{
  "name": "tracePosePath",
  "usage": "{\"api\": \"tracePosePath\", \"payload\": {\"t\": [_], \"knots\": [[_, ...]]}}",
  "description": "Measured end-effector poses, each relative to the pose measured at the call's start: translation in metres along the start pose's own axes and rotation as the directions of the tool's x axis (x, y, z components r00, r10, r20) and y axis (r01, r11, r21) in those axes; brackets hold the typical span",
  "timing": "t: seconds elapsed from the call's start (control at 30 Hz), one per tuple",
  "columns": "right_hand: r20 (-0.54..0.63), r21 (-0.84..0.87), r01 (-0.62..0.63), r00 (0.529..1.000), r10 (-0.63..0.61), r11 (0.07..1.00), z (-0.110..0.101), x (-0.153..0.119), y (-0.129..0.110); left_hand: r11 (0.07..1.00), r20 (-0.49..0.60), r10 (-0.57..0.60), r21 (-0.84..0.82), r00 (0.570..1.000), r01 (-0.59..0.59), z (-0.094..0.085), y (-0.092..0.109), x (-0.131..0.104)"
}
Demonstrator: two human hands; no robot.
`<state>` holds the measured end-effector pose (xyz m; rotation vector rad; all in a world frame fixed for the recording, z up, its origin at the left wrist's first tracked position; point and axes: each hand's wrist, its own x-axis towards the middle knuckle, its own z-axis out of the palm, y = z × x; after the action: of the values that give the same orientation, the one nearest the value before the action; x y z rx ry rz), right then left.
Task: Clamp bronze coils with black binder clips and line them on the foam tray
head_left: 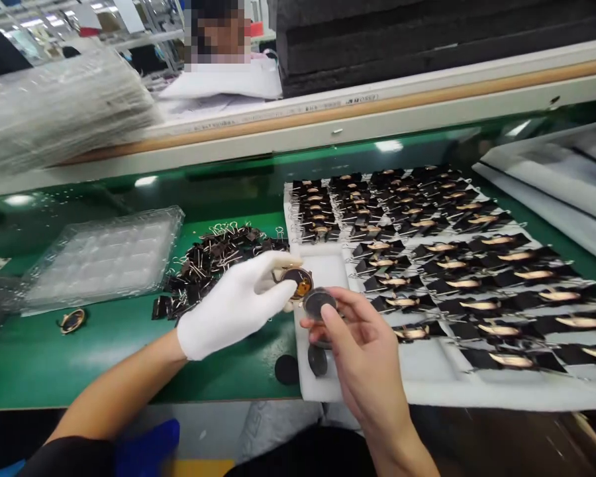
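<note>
My left hand (233,308), in a white glove, is closed around a round gold-rimmed watch case (302,283) with a dark face and orange-gold detail. Bare, my right hand (370,351) pinches a dark round disc (320,303) between thumb and fingers, right beside the case. Whether the two pieces touch I cannot tell. Under the right fingers, another round edge shows in part. Below the hands, a dark disc (318,362) leans on the white foam tray's edge, and a flat black disc (286,370) lies on the green table.
Behind my left hand is a heap of black binder clips (213,255). Rows of clipped gold-rimmed pieces (501,305) fill much of the foam tray (420,368). A clear plastic tray (109,248) and another gold-rimmed case (73,321) lie left. A person (223,79) sits across the ledge.
</note>
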<state>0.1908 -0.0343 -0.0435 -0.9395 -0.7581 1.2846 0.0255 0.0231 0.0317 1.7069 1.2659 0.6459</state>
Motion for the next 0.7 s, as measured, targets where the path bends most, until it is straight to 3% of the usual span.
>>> {"api": "tracePosePath", "payload": {"t": [0.1,0.23,0.37,0.4,0.53,0.7], "knots": [[-0.045,-0.058,0.035,0.998,-0.038,0.998,-0.001,0.002,0.001,0.999,0.055,0.019,0.048,0.998,-0.021,-0.002,0.002,0.000],[-0.044,-0.175,0.155,0.985,-0.165,0.972,-0.001,-0.001,0.001,0.992,0.136,-0.049,0.122,0.989,0.032,-0.004,0.004,-0.001],[-0.025,-0.425,0.422,0.879,-0.476,0.801,-0.006,-0.009,-0.001,0.981,0.172,-0.091,0.183,0.981,0.059,-0.005,0.004,0.000],[0.004,-0.460,0.437,0.872,-0.490,0.773,-0.008,-0.011,-0.001,0.980,0.178,-0.083,0.191,0.980,0.048,-0.005,0.004,0.000],[0.080,-0.475,0.357,0.928,-0.365,0.804,-0.009,-0.013,-0.001,0.977,0.166,0.006,0.207,0.986,-0.041,-0.003,0.002,0.001],[-0.046,-0.466,0.333,0.916,-0.399,0.820,-0.004,-0.012,0.009,0.971,0.268,0.077,0.198,0.960,-0.133,-0.007,0.003,0.000]]}}
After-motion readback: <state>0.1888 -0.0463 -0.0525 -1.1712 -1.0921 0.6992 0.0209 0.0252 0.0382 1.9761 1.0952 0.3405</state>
